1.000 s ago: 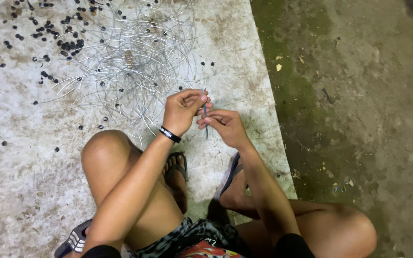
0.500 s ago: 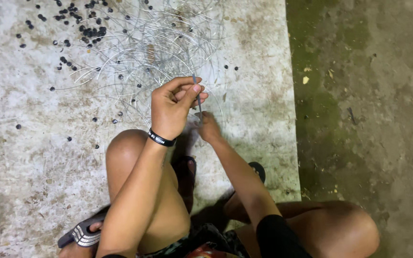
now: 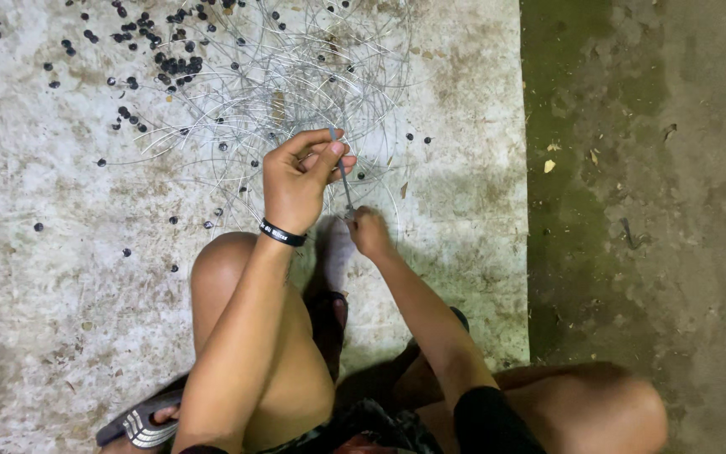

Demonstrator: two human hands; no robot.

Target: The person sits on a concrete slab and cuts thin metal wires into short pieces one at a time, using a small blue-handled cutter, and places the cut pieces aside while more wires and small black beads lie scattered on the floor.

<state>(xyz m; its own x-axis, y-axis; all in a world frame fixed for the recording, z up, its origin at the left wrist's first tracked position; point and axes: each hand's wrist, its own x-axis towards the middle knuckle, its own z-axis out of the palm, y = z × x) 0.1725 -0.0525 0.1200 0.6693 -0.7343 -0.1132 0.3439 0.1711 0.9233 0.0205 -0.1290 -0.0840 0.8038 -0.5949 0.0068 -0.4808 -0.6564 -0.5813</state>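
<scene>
Head view: left hand pinching top of thin wire, right hand gripping its bottom, above wire tangle, beads.

We see a pale concrete slab. Small dark beads lie scattered toward its far left part, a mossy green strip borders its right edge, and a sandal rests on its near edge.

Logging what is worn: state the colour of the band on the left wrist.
Black, with small pale markings. The wristband on the left hand shows best in the head view.
</scene>
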